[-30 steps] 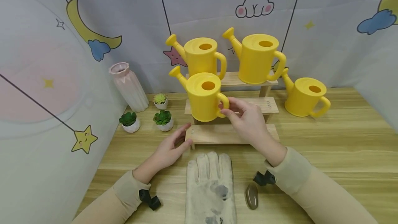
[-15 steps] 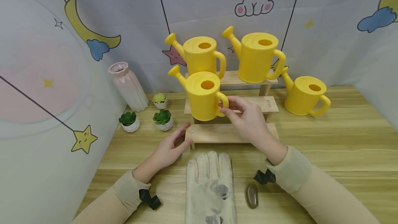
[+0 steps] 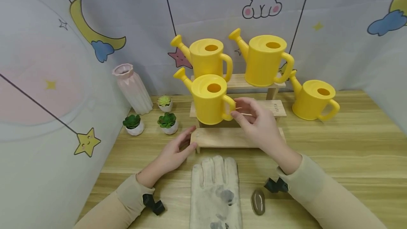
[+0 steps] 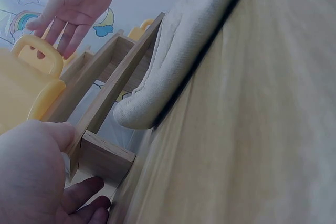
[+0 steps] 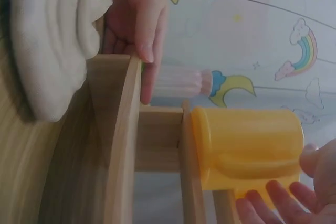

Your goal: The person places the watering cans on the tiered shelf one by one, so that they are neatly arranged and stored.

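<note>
A yellow watering can (image 3: 210, 100) stands upright at the left of the middle step of a wooden tiered stand (image 3: 229, 137), its spout to the left. Beside its handle is my right hand (image 3: 257, 123), fingers loosely extended and apart from the handle in the right wrist view. At the left end of the bottom step my left hand (image 3: 175, 153) rests with relaxed fingers; its thumb (image 4: 60, 135) touches the board. Two more yellow watering cans, a left one (image 3: 206, 57) and a right one (image 3: 265, 59), stand on the top step.
Right of the stand, another yellow watering can (image 3: 313, 100) is on the table. A pale work glove (image 3: 214, 190) and a brown stone (image 3: 258, 202) lie in front. To the left are a pink-white vase (image 3: 133, 89) and small potted succulents (image 3: 167, 121). A patterned cloth (image 3: 210, 6) hangs behind.
My right hand has let go of the watering can's handle and drawn slightly to the right, its fingers loosening. The watering can and my left hand stay in place.
</note>
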A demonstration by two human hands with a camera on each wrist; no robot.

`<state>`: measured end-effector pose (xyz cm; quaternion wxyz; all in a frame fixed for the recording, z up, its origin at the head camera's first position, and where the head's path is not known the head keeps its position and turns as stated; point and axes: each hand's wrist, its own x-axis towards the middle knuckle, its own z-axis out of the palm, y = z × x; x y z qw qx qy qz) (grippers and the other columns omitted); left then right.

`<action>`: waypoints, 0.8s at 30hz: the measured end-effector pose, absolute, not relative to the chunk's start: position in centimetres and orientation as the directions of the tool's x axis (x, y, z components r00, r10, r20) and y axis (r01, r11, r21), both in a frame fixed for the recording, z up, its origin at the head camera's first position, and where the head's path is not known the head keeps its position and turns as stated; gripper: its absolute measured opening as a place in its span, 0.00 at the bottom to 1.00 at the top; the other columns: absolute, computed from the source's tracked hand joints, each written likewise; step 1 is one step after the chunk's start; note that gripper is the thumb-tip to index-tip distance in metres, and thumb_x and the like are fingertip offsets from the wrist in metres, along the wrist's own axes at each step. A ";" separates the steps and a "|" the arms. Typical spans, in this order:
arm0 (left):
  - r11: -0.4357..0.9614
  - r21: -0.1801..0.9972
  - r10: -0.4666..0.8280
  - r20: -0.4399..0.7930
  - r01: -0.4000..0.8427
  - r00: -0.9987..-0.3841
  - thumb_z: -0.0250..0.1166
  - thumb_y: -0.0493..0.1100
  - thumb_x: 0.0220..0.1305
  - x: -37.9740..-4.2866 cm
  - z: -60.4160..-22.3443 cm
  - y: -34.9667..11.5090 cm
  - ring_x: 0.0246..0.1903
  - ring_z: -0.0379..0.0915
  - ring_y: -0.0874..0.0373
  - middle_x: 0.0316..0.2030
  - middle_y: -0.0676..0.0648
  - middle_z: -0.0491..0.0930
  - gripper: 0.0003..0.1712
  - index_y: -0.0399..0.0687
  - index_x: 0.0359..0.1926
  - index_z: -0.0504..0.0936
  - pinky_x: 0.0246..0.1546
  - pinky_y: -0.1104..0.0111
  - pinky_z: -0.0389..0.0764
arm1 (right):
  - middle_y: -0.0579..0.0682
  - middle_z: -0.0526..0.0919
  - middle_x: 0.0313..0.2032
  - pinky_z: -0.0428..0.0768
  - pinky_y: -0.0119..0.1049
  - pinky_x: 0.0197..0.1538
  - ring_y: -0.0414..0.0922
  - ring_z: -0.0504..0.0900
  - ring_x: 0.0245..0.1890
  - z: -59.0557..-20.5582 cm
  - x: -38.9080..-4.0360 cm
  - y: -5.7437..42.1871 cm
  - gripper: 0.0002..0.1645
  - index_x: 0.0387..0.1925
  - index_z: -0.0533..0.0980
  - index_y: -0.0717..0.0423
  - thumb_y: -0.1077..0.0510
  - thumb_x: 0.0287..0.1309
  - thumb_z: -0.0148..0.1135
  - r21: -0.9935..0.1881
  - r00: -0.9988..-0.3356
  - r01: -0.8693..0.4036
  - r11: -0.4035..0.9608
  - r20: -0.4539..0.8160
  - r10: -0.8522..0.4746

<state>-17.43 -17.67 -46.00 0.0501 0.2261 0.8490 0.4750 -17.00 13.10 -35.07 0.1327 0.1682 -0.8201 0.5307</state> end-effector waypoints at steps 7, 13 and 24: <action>0.442 0.833 0.433 0.127 0.333 -0.892 0.59 0.58 0.76 -17.3 -45.9 -17.5 0.73 0.66 0.53 0.77 0.54 0.63 0.39 0.52 0.79 0.60 0.74 0.57 0.70 | 0.55 0.86 0.48 0.84 0.19 0.48 0.30 0.85 0.47 -36.5 -16.8 16.9 0.19 0.57 0.76 0.65 0.66 0.66 0.65 -0.743 -0.792 -0.572 0.347 0.611 0.003; 0.453 0.830 0.427 0.119 0.326 -0.896 0.59 0.59 0.75 -17.2 -45.8 -17.5 0.73 0.67 0.53 0.77 0.54 0.63 0.38 0.53 0.79 0.60 0.74 0.57 0.70 | 0.39 0.84 0.45 0.82 0.17 0.50 0.30 0.84 0.44 -38.0 -17.5 21.8 0.21 0.57 0.74 0.73 0.71 0.63 0.64 -0.706 -0.699 -0.600 0.376 0.692 0.182; 0.463 0.823 0.429 0.116 0.328 -0.896 0.58 0.59 0.76 -17.4 -46.0 -17.6 0.73 0.67 0.53 0.77 0.55 0.63 0.38 0.55 0.79 0.60 0.74 0.57 0.70 | 0.29 0.71 0.51 0.72 0.21 0.59 0.30 0.72 0.55 -38.2 -16.9 28.2 0.24 0.58 0.75 0.68 0.61 0.63 0.64 -0.694 -0.565 -0.448 0.563 0.708 0.424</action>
